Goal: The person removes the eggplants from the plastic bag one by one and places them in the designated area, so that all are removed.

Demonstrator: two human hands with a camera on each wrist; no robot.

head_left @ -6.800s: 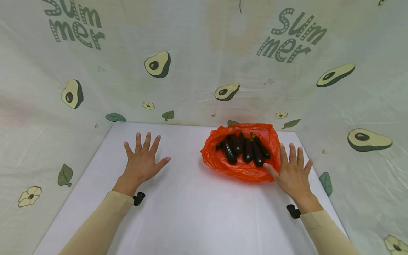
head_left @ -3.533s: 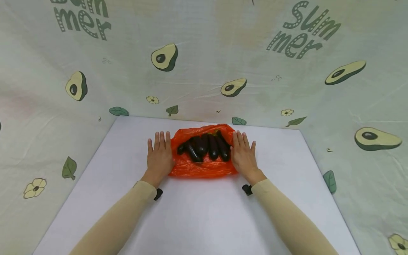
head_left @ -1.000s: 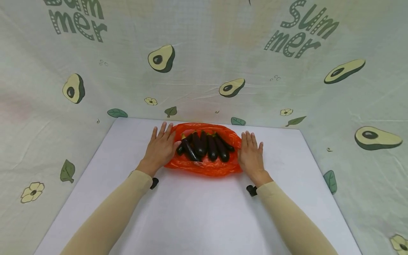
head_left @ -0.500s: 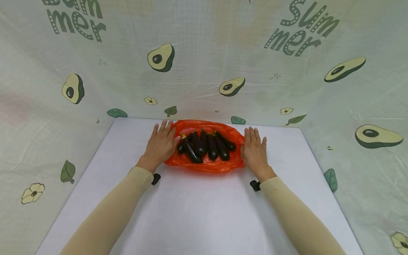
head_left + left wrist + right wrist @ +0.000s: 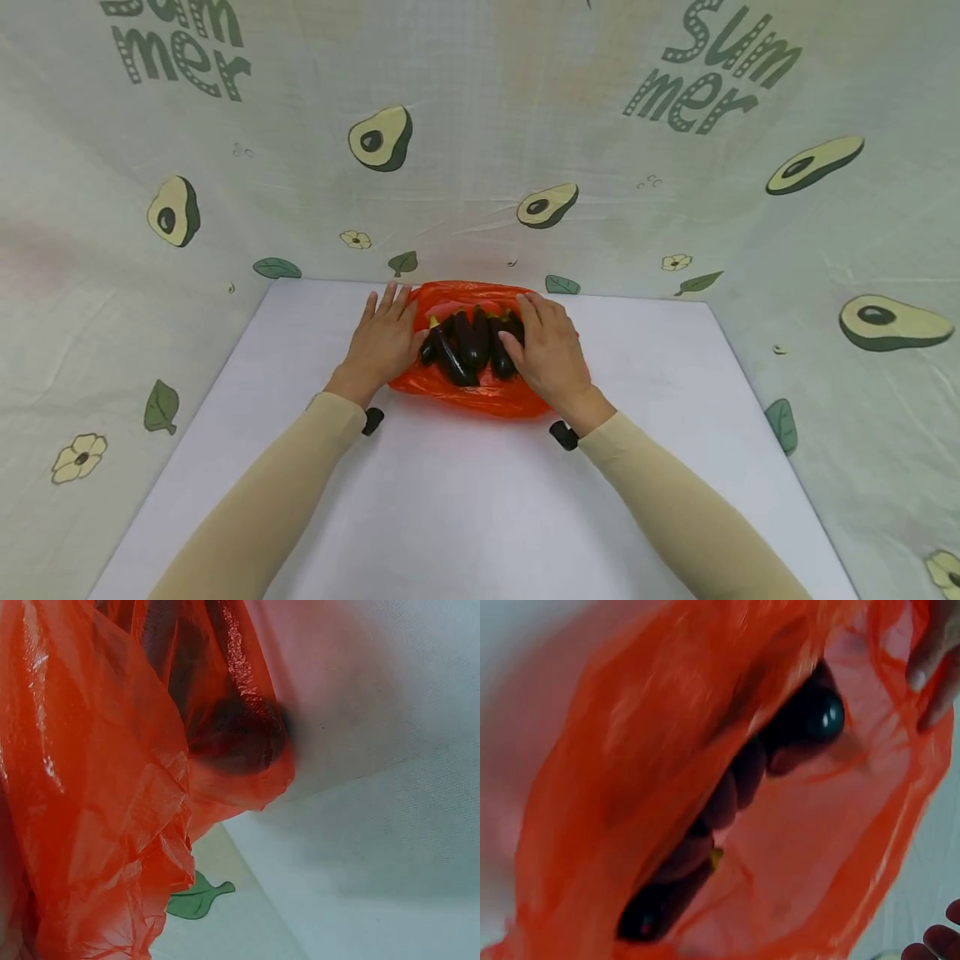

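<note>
A red plastic bag [image 5: 480, 400] lies on the table with its mouth spread, holding several dark purple eggplants [image 5: 471, 342]. At its left side, my left hand [image 5: 381, 337] touches the rim with fingers extended and thumb reaching over the bag's inside. My right hand [image 5: 553, 350] is over the bag's right part, thumb and index finger apart beside the eggplants, hiding those farthest right. The left wrist view shows the bag's film [image 5: 97, 772] close up, with a dark eggplant end showing through. In the right wrist view, fingertips [image 5: 941, 941] appear at the lower right.
The white table [image 5: 450, 508] carries the bag near its back edge. A pale cloth [image 5: 457, 142] printed with avocados and leaves hangs behind and at both sides. Both forearms, in beige sleeves, come in from the near edge.
The bag came from the right to the middle between both hands. Since half a second ago, my right hand has moved left from the bag's side to over the eggplants; the left hand barely moved.
</note>
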